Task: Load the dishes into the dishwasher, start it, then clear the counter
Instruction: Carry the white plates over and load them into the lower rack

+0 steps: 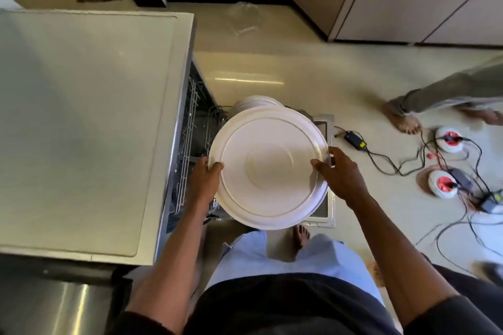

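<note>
Both forearms reach up from the bottom of the frame. At centre, the left hand [204, 178] grips the left rim of a large white plate [268, 166], thumb on top, and the right hand [343, 175] grips its right rim. It hangs over the open dishwasher [190, 122], whose door [326, 120] lies flat beneath. More white plates [255, 102] stand just behind. The pale surface [81, 117] fills the left of the frame. Cable reels [449, 139] lie on the floor at right.

lower rack [215, 117] mostly hidden under white plate [268, 168], rear plates [253, 102] showing rims only, left hand [205, 179] fingers hidden beneath plate, dishwasher door [325, 122] largely covered, second person's leg [449, 90] cut by right edge, foot [402, 122] blurred, clear floor object [245, 19] unidentifiable
</note>
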